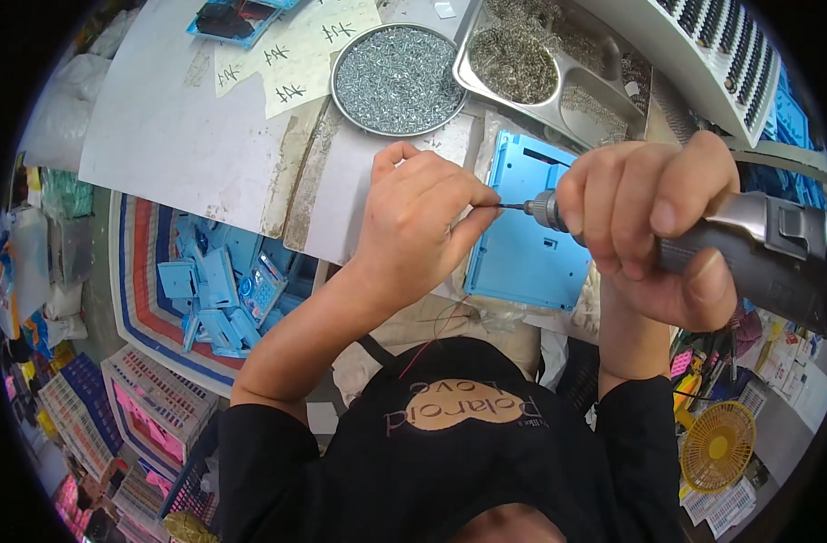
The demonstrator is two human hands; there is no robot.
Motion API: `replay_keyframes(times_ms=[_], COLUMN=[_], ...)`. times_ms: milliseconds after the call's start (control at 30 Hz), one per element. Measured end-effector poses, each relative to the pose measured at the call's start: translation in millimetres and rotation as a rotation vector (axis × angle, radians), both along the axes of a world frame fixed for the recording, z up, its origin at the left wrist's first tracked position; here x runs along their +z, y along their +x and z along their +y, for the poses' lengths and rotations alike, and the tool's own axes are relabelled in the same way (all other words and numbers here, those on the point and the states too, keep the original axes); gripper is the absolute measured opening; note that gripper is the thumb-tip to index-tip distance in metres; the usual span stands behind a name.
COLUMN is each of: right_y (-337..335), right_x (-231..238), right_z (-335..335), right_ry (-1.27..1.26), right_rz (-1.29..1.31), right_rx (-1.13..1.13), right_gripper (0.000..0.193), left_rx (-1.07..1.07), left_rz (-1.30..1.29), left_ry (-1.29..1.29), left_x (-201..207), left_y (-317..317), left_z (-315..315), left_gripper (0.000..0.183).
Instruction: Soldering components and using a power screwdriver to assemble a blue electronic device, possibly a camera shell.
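While the right hand (649,217) wraps around a grey-and-black electric screwdriver (766,262), its bit (515,206) pointing toward 9 o'clock, the left hand (418,217) pinches at the bit's tip; whether it grips anything else there is too small to tell. Below the bit lies a light-blue plastic panel (522,258), near the edge of the table (178,136). From this panel, a round dish (398,134) of small silver pieces (398,77) stands between 10 and 11 o'clock, a metal compartment tray (545,110) at 12.
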State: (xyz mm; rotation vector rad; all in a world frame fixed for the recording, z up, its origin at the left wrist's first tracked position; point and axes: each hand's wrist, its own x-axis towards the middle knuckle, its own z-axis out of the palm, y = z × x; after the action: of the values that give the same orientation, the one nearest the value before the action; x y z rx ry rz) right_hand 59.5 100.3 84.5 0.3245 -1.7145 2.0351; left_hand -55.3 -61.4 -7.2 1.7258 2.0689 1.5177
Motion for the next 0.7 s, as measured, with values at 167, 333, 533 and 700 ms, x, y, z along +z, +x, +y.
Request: replay_keyframes(times_ms=[167, 333, 533, 700], right_y=[6, 17, 18, 20], right_x=[-3, -3, -18, -20], right_z=[-14, -32, -45, -50], right_ry=[-0.061, -0.119, -0.003, 0.259], right_rz=[-0.048, -0.158, -0.309, -0.386], right_rx=[-0.019, -0.094, -0.144, -0.141], right_gripper=[0.031, 0.032, 0.033, 0.032], left_rx=[-0.036, -0.117, 0.091, 0.071], left_rz=[0.108, -0.043, -0.186, -0.013], left_ry=[-0.054, -0.088, -0.266, -0.167], left_x=[10, 6, 2, -12], left_y=[4, -4, -5, 4], left_z=[-10, -25, -43, -46], left_gripper=[0.015, 0.01, 0.018, 0.023])
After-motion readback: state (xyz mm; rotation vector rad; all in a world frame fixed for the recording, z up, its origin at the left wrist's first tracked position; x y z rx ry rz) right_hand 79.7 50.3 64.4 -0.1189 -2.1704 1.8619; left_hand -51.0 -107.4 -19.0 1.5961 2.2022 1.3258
